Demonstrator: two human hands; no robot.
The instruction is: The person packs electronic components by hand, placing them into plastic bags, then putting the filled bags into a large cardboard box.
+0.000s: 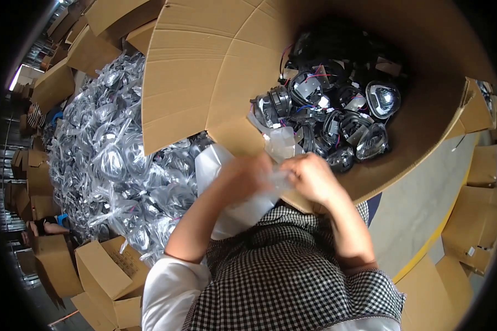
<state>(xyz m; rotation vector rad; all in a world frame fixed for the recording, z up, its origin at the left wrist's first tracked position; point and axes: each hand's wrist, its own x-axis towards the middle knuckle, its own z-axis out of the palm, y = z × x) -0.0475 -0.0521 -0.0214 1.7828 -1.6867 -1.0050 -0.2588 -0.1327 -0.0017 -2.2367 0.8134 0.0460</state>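
Note:
A clear plastic bag (pixel 280 181) stretches between my two hands at the near edge of a large cardboard box. My right hand (pixel 310 175) pinches one side of it between curled fingers. Blurred by motion, my left hand (pixel 247 175) closes on the other side; its separate fingers are hard to make out. Below and left of the left hand hang pale translucent plastic sheets or bags (pixel 209 165), partly behind my forearm. Inside the box, beyond my hands, lie several round lamp-like units (pixel 382 99) with clear lenses, black housings and coiled cables. Another piece of translucent plastic (pixel 282 142) rests near them.
The box's tall flap (pixel 190 71) stands up at the left. Past it spreads a big heap of similar units in clear bags (pixel 107 149). Open cartons (pixel 107 270) sit at lower left, more cartons (pixel 469 226) at right beside a yellow floor line (pixel 425 251). Parts of other people show far left.

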